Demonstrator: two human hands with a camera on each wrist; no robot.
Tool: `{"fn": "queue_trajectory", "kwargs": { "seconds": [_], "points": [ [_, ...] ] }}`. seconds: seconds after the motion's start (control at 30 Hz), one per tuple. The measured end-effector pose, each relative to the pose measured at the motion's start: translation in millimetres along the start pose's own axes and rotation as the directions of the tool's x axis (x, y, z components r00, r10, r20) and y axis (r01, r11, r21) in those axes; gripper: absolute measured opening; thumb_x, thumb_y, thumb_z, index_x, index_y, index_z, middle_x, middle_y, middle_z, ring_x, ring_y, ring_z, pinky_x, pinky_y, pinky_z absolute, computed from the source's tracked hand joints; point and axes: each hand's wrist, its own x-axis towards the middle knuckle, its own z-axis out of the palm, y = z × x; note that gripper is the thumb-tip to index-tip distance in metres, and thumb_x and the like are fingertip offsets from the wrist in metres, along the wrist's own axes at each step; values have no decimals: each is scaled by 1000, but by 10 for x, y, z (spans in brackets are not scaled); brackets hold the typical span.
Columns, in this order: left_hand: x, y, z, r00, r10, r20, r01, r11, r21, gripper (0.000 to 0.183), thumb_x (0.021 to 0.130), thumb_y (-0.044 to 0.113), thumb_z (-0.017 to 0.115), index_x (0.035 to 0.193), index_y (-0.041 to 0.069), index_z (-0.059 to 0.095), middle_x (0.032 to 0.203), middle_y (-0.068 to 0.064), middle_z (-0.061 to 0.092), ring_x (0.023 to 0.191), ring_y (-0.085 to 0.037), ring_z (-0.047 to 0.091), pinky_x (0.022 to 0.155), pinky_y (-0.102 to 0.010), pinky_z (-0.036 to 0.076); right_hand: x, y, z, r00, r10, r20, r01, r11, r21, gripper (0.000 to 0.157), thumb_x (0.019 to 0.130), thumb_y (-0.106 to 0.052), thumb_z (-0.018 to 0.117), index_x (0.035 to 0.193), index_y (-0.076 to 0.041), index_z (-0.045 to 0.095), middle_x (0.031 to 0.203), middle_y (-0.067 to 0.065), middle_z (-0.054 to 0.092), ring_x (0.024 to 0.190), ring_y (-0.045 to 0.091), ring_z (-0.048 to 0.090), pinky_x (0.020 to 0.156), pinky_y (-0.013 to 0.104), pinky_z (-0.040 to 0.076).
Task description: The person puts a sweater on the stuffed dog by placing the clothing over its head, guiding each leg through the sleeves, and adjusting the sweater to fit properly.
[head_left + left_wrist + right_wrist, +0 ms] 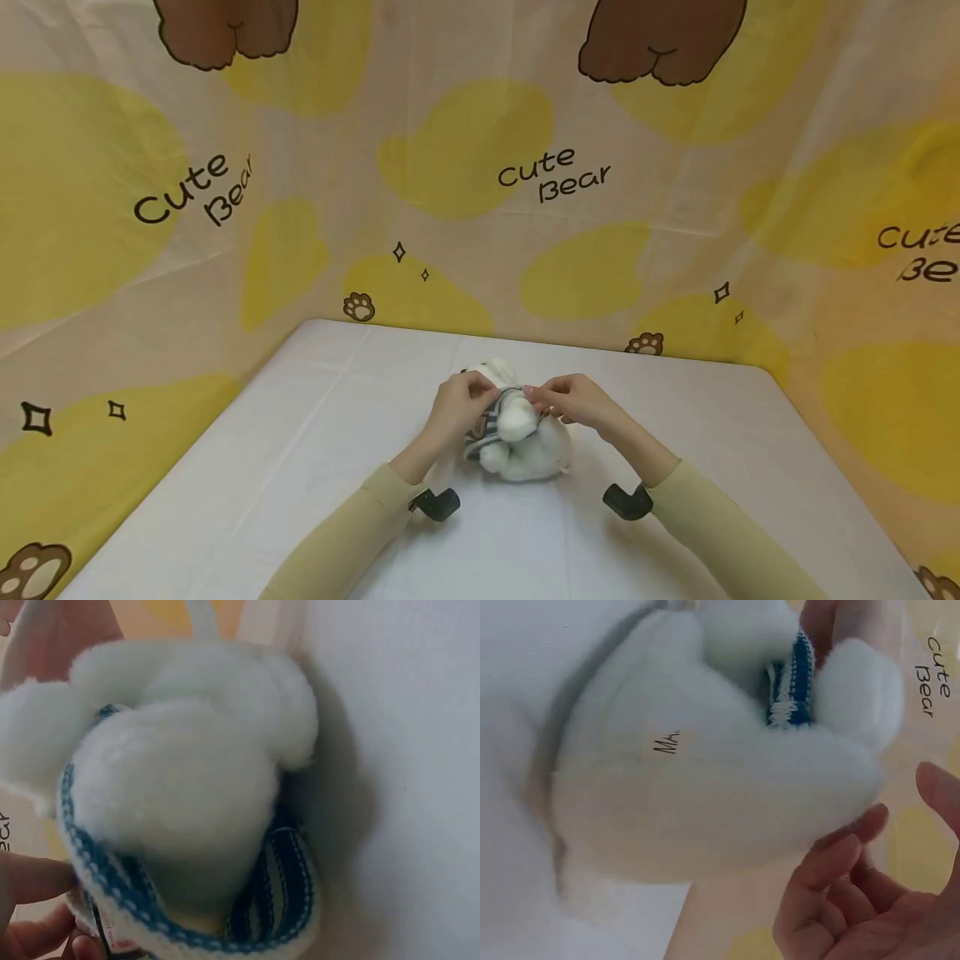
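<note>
A white plush toy (543,450) lies on the white table, wearing a blue-and-white striped knit sweater (285,889). My left hand (461,404) pinches the sweater's edge between thumb and fingers, beside a small printed tag (112,930). The sweater's hem gapes around a rounded white part of the toy in the left wrist view. At the toy's other side is my right hand (870,900), its fingertips against the fur and its thumb held apart from them. Dark lettering (667,742) marks the white fur.
The white table (300,467) extends around the toy. Behind and at both sides hangs a cloth (465,150) with yellow patches and "Cute Bear" print. A black wrist camera (437,504) sits below the left wrist, another black camera (627,502) below the right.
</note>
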Motion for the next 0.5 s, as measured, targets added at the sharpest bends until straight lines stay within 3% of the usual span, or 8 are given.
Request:
{"fn": "queue_trajectory", "kwargs": {
  "seconds": [0.13, 0.27, 0.37, 0.5],
  "points": [
    [40, 18, 42, 1000, 10, -21, -10, 1000, -16, 8, 87, 19, 68, 86, 11, 69, 83, 0, 67, 76, -12, 55, 70, -28, 46, -5, -54, 59, 999, 2, -40, -7, 993, -115, 49, 79, -55, 67, 97, -10, 69, 88, 1, 67, 84, 16, 59, 70, 30, 49],
    [66, 48, 72, 997, 27, -74, -28, 999, -19, 9, 86, 20, 69, 84, 12, 68, 81, -1, 66, 73, -12, 55, 67, -27, 45, 2, -95, 147, 997, -38, -74, 17, 965, -262, 44, 74, -53, 72, 88, -11, 68, 86, 1, 65, 80, 16, 58, 64, 27, 46],
    [78, 50, 87, 988, 38, -147, -28, 997, 68, 10, 85, 21, 70, 80, 14, 67, 75, 1, 63, 67, -12, 52, 61, -26, 43, 6, -115, 191, 996, -39, -81, 15, 960, -279, 36, 71, -44, 77, 83, -11, 66, 81, 0, 65, 75, 15, 57, 61, 26, 44],
    [66, 28, 89, 974, 66, -219, -21, 980, 200, 11, 83, 23, 71, 76, 18, 66, 72, 5, 61, 61, -9, 51, 55, -25, 41, 9, -111, 199, 996, -21, -81, 3, 976, -217, 29, 69, -31, 80, 83, -10, 66, 78, 0, 64, 74, 14, 56, 60, 25, 43]
  ]
}}
